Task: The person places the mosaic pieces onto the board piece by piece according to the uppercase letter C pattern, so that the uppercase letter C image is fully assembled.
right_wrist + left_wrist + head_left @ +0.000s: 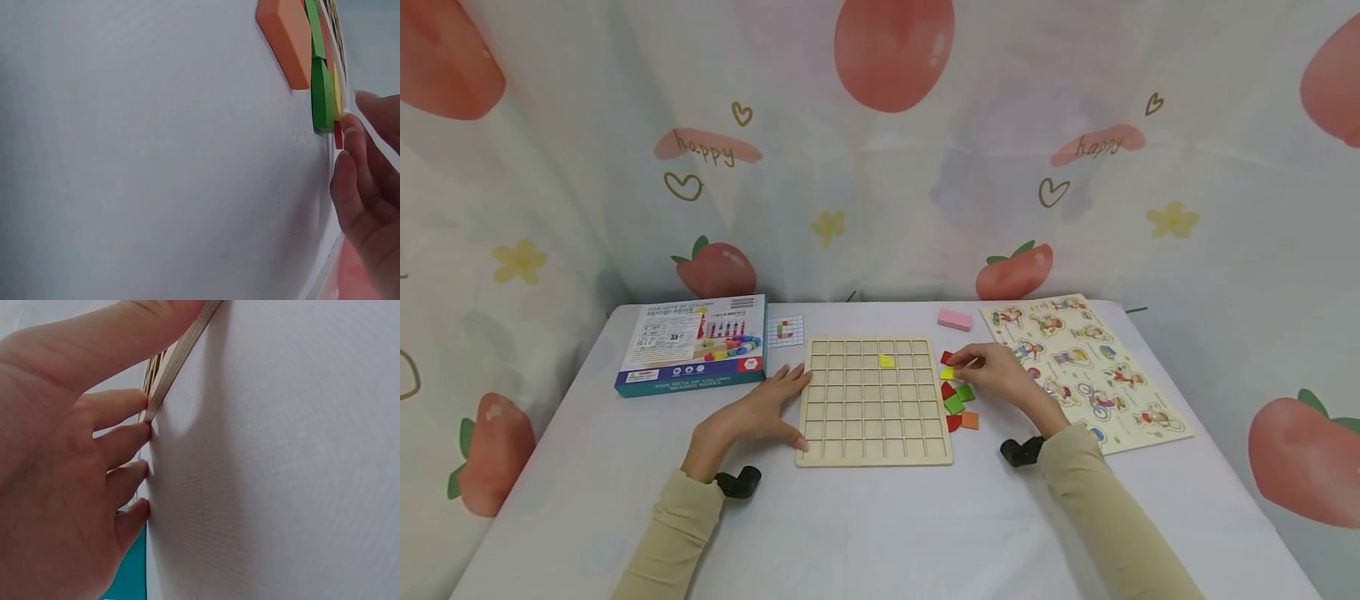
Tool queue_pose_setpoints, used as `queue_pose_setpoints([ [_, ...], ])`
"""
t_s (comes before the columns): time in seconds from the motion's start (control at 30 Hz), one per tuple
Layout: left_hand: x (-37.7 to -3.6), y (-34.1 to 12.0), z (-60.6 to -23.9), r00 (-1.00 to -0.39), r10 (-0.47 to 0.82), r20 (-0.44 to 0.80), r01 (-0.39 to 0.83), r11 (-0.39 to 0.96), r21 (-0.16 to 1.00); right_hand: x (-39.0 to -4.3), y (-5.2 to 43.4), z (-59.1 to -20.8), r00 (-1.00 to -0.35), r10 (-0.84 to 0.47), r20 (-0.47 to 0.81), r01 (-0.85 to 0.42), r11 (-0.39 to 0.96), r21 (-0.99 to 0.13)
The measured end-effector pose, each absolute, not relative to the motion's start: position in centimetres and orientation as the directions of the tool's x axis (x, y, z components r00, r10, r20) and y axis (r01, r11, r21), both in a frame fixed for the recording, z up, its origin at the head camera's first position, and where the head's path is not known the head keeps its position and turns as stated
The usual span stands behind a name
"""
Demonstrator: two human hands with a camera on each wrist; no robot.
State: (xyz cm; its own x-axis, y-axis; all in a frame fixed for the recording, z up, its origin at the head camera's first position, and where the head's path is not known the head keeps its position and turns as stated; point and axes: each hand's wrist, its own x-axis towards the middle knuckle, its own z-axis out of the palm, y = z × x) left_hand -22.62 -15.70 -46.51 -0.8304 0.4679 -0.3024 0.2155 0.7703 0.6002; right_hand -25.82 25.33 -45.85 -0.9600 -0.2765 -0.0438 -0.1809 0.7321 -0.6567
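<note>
White cloth covered the tabletop (880, 533), and two beige sleeves (688, 521) reached in over its near edge. Across the tabletop's middle lay a grid board (872, 411), flat, its sides squared to the near and far edges; it looked nearly square, with no clear long axis. The left hand (756, 410), fingers spread, touched the board's left edge, its thumb by the near-left corner.

Just beside the board's right edge lay small pieces: an orange piece (970, 421) nearest, then red and green pieces (954, 405). Farther along, the right hand (1000, 375) held thumb and fingertips narrowly apart at a loose yellow piece (947, 375); whether they pinched it could not be told. A second yellow piece (887, 362) sat in a cell toward the board's far edge, its rounded corner toward the far right.

Rightward, a picture board (1078, 385) slanted lengthwise from the tabletop's far edge toward the right edge. Near the far-left corner, a box (692, 348) read "FIVE SETS OF COLUMN BEADED BOXES", beside a gridded card (786, 332). A pink block (954, 320) lay lengthwise along the far edge. Behind, the backdrop (880, 183) twice read "happy".
</note>
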Motion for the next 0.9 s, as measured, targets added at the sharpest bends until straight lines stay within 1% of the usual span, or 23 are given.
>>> queue_pose_setpoints([
  [0.13,-22.6,-15.8,-46.6,-0.829,0.472,-0.301,0.22,0.769,0.601,-26.2,25.5,-46.1,-0.965,-0.257,-0.051,-0.158,0.727,-0.668],
  [0.4,-22.6,-15.8,-46.6,-0.83,0.473,-0.294,0.223,0.766,0.603,-27.2,25.2,-46.4,-0.984,-0.157,-0.083,-0.057,0.725,-0.687],
  [0.5,-22.7,-15.7,-46.7,-0.83,0.473,-0.294,0.224,0.767,0.601,-27.5,24.9,-46.3,-0.986,-0.141,-0.092,-0.041,0.73,-0.682],
  [0.9,-22.5,-15.7,-46.3,-0.835,0.465,-0.295,0.209,0.763,0.611,-28.3,23.7,-46.1,-0.981,-0.156,-0.117,-0.045,0.763,-0.645],
])
